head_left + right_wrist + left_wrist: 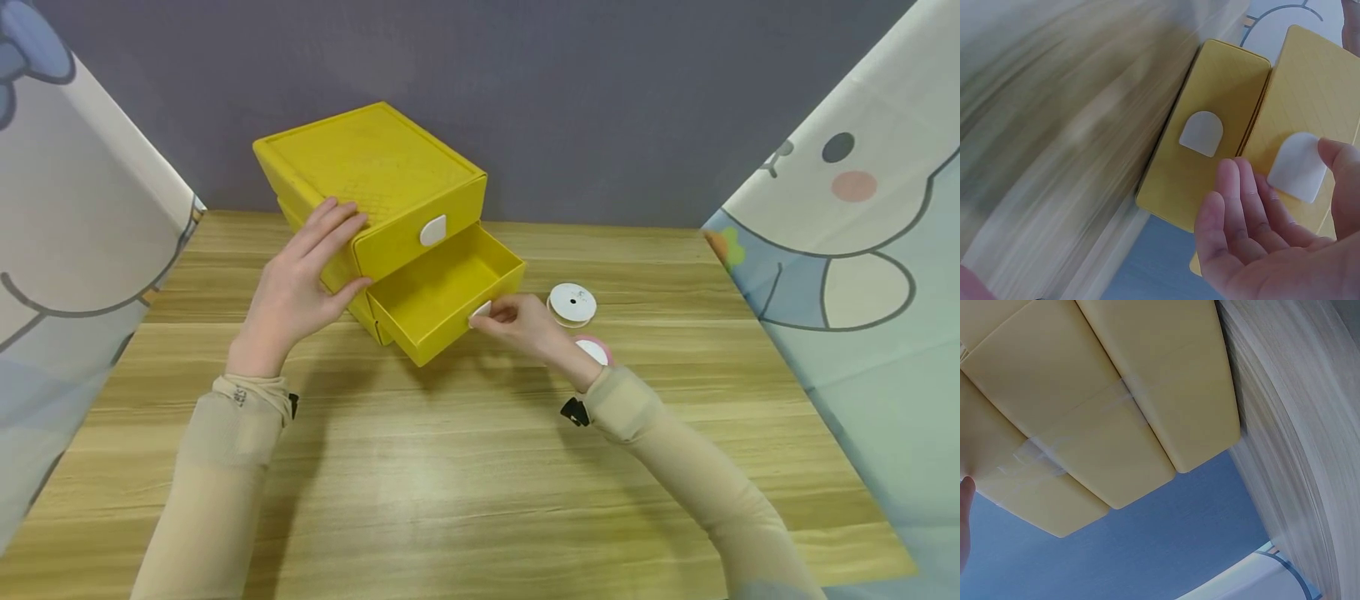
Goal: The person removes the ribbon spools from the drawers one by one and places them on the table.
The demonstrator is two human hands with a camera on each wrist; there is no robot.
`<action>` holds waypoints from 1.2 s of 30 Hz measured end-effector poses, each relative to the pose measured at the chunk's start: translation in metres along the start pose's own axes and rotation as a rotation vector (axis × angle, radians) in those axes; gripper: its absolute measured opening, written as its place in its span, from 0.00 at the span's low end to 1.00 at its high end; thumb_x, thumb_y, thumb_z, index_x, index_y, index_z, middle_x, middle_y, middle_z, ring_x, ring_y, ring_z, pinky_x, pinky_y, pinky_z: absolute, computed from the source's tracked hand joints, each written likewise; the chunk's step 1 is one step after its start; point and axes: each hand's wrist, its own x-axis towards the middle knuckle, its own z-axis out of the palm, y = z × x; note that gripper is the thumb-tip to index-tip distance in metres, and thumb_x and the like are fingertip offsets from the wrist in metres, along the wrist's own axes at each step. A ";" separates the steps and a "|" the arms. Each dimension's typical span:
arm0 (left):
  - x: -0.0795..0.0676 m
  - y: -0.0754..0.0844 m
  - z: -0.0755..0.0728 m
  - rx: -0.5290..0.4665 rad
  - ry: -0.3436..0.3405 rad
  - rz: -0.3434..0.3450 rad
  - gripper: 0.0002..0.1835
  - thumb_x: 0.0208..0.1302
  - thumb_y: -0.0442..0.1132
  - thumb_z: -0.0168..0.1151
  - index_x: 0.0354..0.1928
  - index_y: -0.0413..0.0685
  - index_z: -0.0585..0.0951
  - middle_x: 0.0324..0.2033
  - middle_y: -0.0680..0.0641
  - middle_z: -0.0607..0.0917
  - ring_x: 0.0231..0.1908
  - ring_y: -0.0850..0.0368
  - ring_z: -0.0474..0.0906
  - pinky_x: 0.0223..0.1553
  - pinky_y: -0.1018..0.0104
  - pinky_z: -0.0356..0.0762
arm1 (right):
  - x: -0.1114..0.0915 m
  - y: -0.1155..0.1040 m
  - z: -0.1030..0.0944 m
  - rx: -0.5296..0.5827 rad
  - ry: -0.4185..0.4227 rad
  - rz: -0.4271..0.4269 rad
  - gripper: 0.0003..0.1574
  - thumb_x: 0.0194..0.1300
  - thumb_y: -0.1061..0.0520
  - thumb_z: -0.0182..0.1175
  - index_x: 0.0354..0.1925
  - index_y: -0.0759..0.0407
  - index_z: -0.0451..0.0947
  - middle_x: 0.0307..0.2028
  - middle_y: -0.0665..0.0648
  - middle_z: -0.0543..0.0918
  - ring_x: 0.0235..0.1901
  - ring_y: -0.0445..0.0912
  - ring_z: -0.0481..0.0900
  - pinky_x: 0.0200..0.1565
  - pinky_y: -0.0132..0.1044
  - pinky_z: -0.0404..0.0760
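A yellow three-tier drawer box (367, 158) stands at an angle on the table, its middle drawer (450, 333) pulled out. My right hand (525, 327) pinches the white tab (1297, 165) on that drawer's front between thumb and fingers. My left hand (296, 287) rests on the box's near left top edge, fingers extended over the top and thumb near the front corner. In the left wrist view, clear tape (1041, 453) runs across the tiers' sides. The bottom drawer (1175, 187) is closed, with its own white tab (1202, 132).
A white spool (572, 302) lies on the wooden table (420, 492) to the right of the drawer. A pink-edged spool (594, 350) sits nearer, partly covered by my right forearm. A dark grey wall (600, 117) rises behind, and printed cloth (862, 250) hangs on both sides.
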 end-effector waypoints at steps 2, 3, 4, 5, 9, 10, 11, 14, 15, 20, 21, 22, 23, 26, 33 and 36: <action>0.000 0.000 0.000 0.003 0.000 0.001 0.41 0.48 0.30 0.74 0.67 0.45 0.69 0.67 0.45 0.71 0.72 0.50 0.60 0.60 0.47 0.75 | 0.003 -0.002 0.001 0.001 0.004 0.011 0.16 0.60 0.47 0.65 0.34 0.59 0.84 0.32 0.57 0.87 0.33 0.45 0.81 0.35 0.30 0.79; 0.000 0.000 0.000 0.003 0.000 0.001 0.41 0.48 0.30 0.74 0.67 0.45 0.69 0.67 0.45 0.71 0.72 0.50 0.60 0.60 0.47 0.75 | 0.004 -0.003 0.001 0.000 0.003 0.014 0.16 0.60 0.46 0.65 0.34 0.58 0.84 0.32 0.56 0.87 0.34 0.45 0.81 0.36 0.30 0.79; 0.000 0.000 0.000 0.003 0.000 0.002 0.41 0.48 0.30 0.74 0.67 0.45 0.69 0.67 0.45 0.71 0.72 0.50 0.60 0.59 0.47 0.76 | 0.006 -0.004 0.002 -0.003 0.003 0.017 0.17 0.61 0.46 0.64 0.34 0.58 0.84 0.33 0.56 0.87 0.34 0.45 0.81 0.36 0.30 0.79; 0.000 0.000 0.001 0.003 0.000 0.002 0.41 0.48 0.30 0.74 0.67 0.45 0.69 0.67 0.45 0.71 0.72 0.50 0.60 0.59 0.46 0.76 | 0.007 -0.004 0.002 -0.005 0.002 0.017 0.17 0.61 0.45 0.64 0.35 0.58 0.84 0.33 0.56 0.87 0.34 0.45 0.81 0.36 0.31 0.79; 0.000 -0.001 0.001 0.003 0.002 0.008 0.41 0.48 0.30 0.74 0.67 0.44 0.69 0.67 0.45 0.71 0.71 0.50 0.60 0.58 0.47 0.77 | 0.012 -0.007 0.004 -0.013 -0.002 0.007 0.17 0.62 0.45 0.63 0.34 0.58 0.83 0.33 0.57 0.87 0.33 0.45 0.81 0.36 0.31 0.79; 0.000 -0.001 0.001 0.002 0.003 0.010 0.41 0.48 0.30 0.74 0.67 0.44 0.69 0.67 0.45 0.71 0.71 0.50 0.60 0.58 0.47 0.77 | 0.014 -0.008 0.005 -0.010 0.000 0.001 0.17 0.62 0.45 0.63 0.33 0.59 0.83 0.33 0.57 0.87 0.33 0.44 0.81 0.35 0.30 0.79; 0.000 -0.001 0.001 0.003 0.004 0.012 0.41 0.48 0.30 0.74 0.67 0.44 0.69 0.67 0.45 0.71 0.71 0.50 0.60 0.58 0.47 0.77 | 0.015 -0.008 0.006 -0.010 0.004 -0.006 0.17 0.62 0.46 0.63 0.33 0.59 0.83 0.32 0.57 0.87 0.32 0.44 0.81 0.35 0.30 0.79; 0.000 -0.001 0.001 0.006 0.004 0.017 0.41 0.47 0.30 0.74 0.67 0.44 0.69 0.66 0.44 0.72 0.71 0.49 0.60 0.58 0.47 0.77 | 0.018 -0.009 0.007 -0.007 0.018 -0.011 0.17 0.62 0.47 0.64 0.33 0.60 0.84 0.33 0.58 0.88 0.33 0.45 0.82 0.34 0.29 0.79; 0.000 -0.001 0.001 0.006 0.004 0.017 0.41 0.48 0.30 0.74 0.67 0.44 0.69 0.66 0.44 0.72 0.71 0.49 0.60 0.58 0.47 0.77 | 0.019 -0.010 0.007 -0.007 0.020 -0.009 0.17 0.62 0.47 0.64 0.34 0.60 0.84 0.33 0.58 0.88 0.33 0.45 0.82 0.34 0.29 0.79; 0.000 -0.001 0.001 0.004 0.000 0.013 0.41 0.48 0.30 0.74 0.67 0.44 0.69 0.67 0.45 0.71 0.71 0.50 0.60 0.58 0.47 0.77 | 0.023 -0.011 0.009 0.003 0.017 0.014 0.18 0.61 0.46 0.64 0.36 0.61 0.84 0.35 0.59 0.88 0.35 0.46 0.83 0.36 0.30 0.80; 0.000 -0.001 0.001 0.002 -0.001 0.012 0.41 0.48 0.30 0.74 0.67 0.44 0.69 0.67 0.45 0.71 0.71 0.50 0.60 0.58 0.46 0.76 | 0.024 -0.011 0.010 0.008 0.014 0.018 0.18 0.61 0.46 0.64 0.36 0.61 0.84 0.35 0.59 0.87 0.35 0.46 0.82 0.36 0.30 0.80; -0.001 -0.001 0.001 0.000 0.000 0.011 0.41 0.48 0.30 0.74 0.67 0.44 0.69 0.67 0.45 0.71 0.71 0.50 0.60 0.58 0.46 0.76 | 0.025 -0.012 0.011 0.013 0.011 0.022 0.19 0.61 0.46 0.64 0.37 0.61 0.84 0.35 0.59 0.87 0.36 0.46 0.82 0.36 0.30 0.80; -0.001 -0.002 0.001 -0.002 0.001 0.010 0.41 0.47 0.30 0.74 0.67 0.44 0.69 0.67 0.45 0.71 0.71 0.50 0.60 0.58 0.46 0.76 | 0.026 -0.012 0.011 0.017 0.008 0.026 0.19 0.61 0.46 0.64 0.37 0.61 0.84 0.35 0.59 0.87 0.36 0.46 0.82 0.36 0.30 0.80; -0.002 -0.002 0.001 -0.003 0.006 0.009 0.41 0.47 0.29 0.74 0.67 0.44 0.70 0.66 0.45 0.72 0.71 0.50 0.61 0.58 0.46 0.77 | 0.028 -0.014 0.013 0.025 0.001 0.032 0.20 0.62 0.45 0.64 0.38 0.61 0.84 0.36 0.59 0.87 0.36 0.47 0.82 0.37 0.30 0.80; -0.001 -0.003 0.001 -0.011 0.014 0.015 0.41 0.47 0.30 0.74 0.66 0.44 0.70 0.66 0.45 0.72 0.71 0.49 0.61 0.54 0.47 0.79 | 0.034 -0.018 0.016 0.037 -0.007 0.071 0.22 0.63 0.43 0.62 0.41 0.61 0.83 0.39 0.59 0.86 0.39 0.47 0.80 0.39 0.32 0.80; -0.001 -0.003 0.001 -0.013 0.015 0.016 0.41 0.47 0.30 0.74 0.67 0.44 0.70 0.66 0.45 0.72 0.71 0.50 0.61 0.54 0.47 0.79 | 0.036 -0.019 0.017 0.031 -0.006 0.081 0.23 0.63 0.42 0.61 0.42 0.61 0.82 0.40 0.59 0.85 0.39 0.47 0.80 0.40 0.33 0.80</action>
